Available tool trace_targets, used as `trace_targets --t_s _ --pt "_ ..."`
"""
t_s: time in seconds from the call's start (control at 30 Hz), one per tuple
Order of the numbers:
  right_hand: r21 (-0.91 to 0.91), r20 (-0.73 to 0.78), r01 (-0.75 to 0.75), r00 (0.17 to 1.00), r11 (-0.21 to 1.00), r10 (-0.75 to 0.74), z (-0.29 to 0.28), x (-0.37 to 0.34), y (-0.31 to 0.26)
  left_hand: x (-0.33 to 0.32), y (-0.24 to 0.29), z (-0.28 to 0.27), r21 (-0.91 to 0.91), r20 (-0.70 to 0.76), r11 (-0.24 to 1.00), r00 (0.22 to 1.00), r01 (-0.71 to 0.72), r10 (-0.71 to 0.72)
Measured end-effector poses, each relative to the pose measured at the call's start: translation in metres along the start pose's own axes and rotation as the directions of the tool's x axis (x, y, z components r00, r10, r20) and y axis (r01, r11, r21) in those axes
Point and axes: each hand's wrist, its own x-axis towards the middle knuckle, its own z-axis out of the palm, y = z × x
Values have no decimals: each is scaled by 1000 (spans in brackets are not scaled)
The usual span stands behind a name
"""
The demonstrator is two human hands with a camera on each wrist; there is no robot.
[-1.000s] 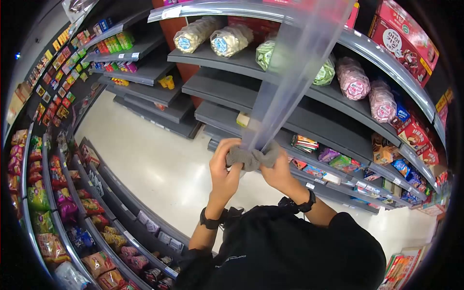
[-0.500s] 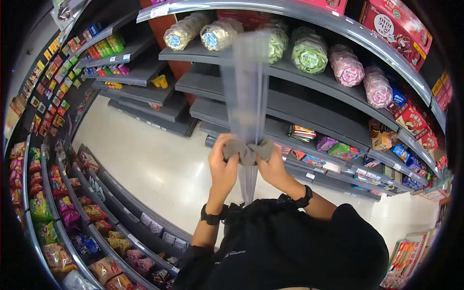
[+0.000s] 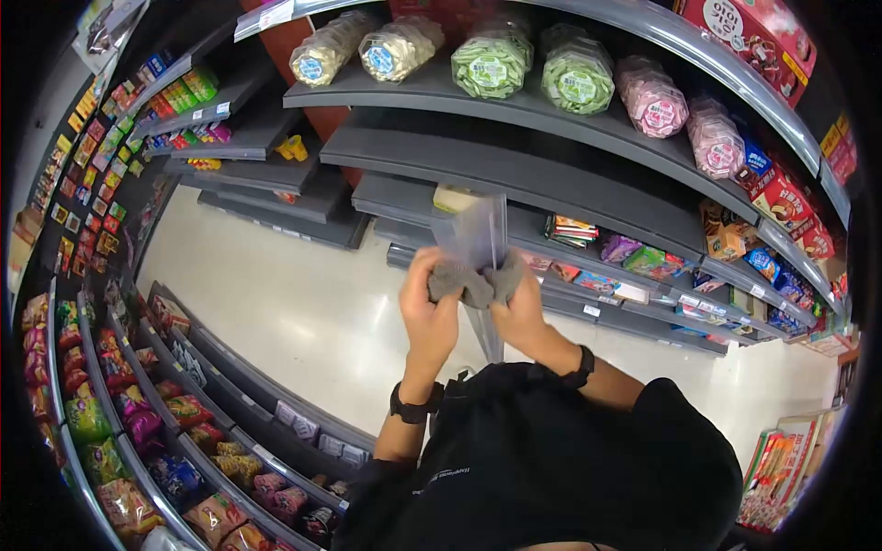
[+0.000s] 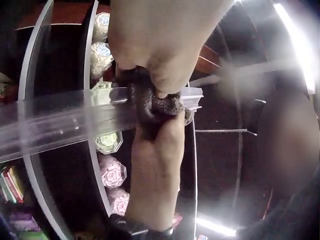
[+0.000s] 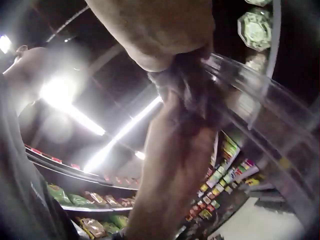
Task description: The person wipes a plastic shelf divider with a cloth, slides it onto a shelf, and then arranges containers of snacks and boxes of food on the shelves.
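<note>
Both hands are together in front of the black-shirted torso, wrapping a grey cloth round a long clear plastic strip. My left hand grips the cloth on one side, thumb on top. On the other side my right hand pinches it against the strip. In the head view the strip shows above the hands and again below them, near the shirt. The left wrist view has the strip running out sideways from the cloth. Its ribbed edges show in the right wrist view. The cloth hides the gripped part.
Ahead stands a grey shelf unit with packs of wrapped sweets on an upper level and boxes at right. Curved shelves of snack bags line the left. Pale floor lies between them.
The strip's upper part, which leaned up across the shelves to the right, swung upright and now looks much shorter above the hands. Both hands stay on the cloth. The view has shifted slightly.
</note>
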Motion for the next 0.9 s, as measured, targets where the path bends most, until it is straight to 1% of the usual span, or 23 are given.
trace_targets --t_s 0.03,0.07,0.13,0.17,0.2,0.27,0.3,0.33,0.37,0.4,0.43,0.47,0.5,0.53,0.6,0.63,0.67,0.7,0.73,0.8,0.83,0.87,0.9 --pt "5 -36 74 997 997 -73 4 -6 6 8 16 2 20 -12 999 999 -48 48" --pt "3 -33 71 997 997 -71 1 -5 10 11 14 2 19 -14 999 999 -44 44" --pt "-180 17 220 975 959 -221 -8 2 13 9 10 5 36 84 995 992 -94 91" --pt "-116 -39 127 990 985 -133 -8 7 6 8 13 6 119 88 985 990 -124 114" --pt "-121 -42 107 993 987 -113 -11 17 -10 -2 10 8 117 98 987 991 -107 96" --pt "-52 -153 100 982 994 -107 -14 35 -34 -17 2 13 59 83 998 997 -14 9" --pt "-28 -116 92 989 995 -94 -13 32 -35 -18 2 12 56 96 998 995 -7 2" --pt "-32 -124 78 989 996 -82 -11 24 -34 -19 4 9 23 72 1000 997 5 -7" --pt "41 -123 29 992 999 -24 -8 17 -30 -18 6 7 -10 44 1000 999 15 -15" --pt "112 -113 -16 993 994 29 -6 9 -25 -16 10 7 -13 46 1000 999 22 -21" --pt "108 -112 -19 993 994 31 -3 -2 -14 -12 16 7 -7 43 1000 999 -22 22" --pt "50 -68 3 998 999 0 3 -12 1 -7 21 7 -2 43 997 997 -71 71" --pt "-9 -25 28 999 1000 -28 5 -16 7 -4 25 7 -5 64 997 995 -74 74" --pt "-15 -30 25 999 1000 -26 4 -18 11 -4 25 10 -11 71 997 995 -73 73" --pt "52 9 108 994 993 -109 4 -19 11 -6 25 15 -2 123 989 981 -151 150" --pt "45 2 102 995 994 -102 3 -14 9 -8 25 13 5 63 983 981 -182 181" --pt "29 -9 182 983 983 -181 2 -7 4 -11 26 10 12 9 978 978 -209 209" --pt "8 -24 256 966 967 -256 2 -3 -3 -15 27 7 33 -38 978 977 -207 209" --pt "-11 -49 246 968 969 -246 2 -1 -9 -20 23 1 16 -10 979 979 -205 206" --pt "69 -136 150 981 986 -140 -3 8 -17 -26 11 -7 -97 -126 976 975 -196 183" --pt "50 -167 167 973 985 -157 -7 10 -20 -26 11 -3 -129 -91 972 979 -194 184" --pt "21 -198 159 968 987 -152 -12 12 -26 -26 13 1 -187 -52 976 993 -110 102" --pt "39 -215 172 963 984 -160 -15 14 -32 -28 14 3 -237 -9 971 1000 -23 21"
